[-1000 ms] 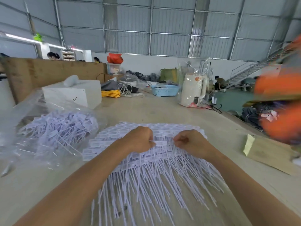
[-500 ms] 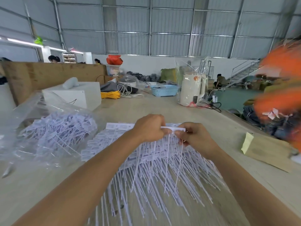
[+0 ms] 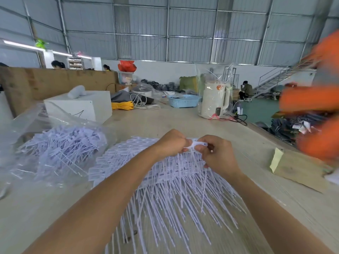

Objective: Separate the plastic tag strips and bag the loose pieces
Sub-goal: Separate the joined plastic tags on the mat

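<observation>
We hold one short white plastic tag strip (image 3: 197, 144) up between both hands, just above the big fanned heap of joined white tag strips (image 3: 165, 180) that lies on the pale wooden desk (image 3: 266, 208) straight in front of us. Our left hand (image 3: 172, 143) has its fingers curled tight round the strip's left end, and our right hand (image 3: 217, 155) pinches the right end with curled fingers; the two hands almost touch. We judge they are set this close so that a short twist or bend will snap the heads apart at the joint, with the thin tails hanging free below, out of the way.

The heap sits with its label heads away from us and its long tails toward us, which lets us take the next strip from the far edge without tangling. To our left, just beside the heap, the crumpled clear plastic bag (image 3: 27, 125) lies on the desk, holding a mound of loose white tags (image 3: 62, 143). We think it is kept there so the left hand can drop pieces in with a short reach. Much of the heap looks not yet separated.
</observation>
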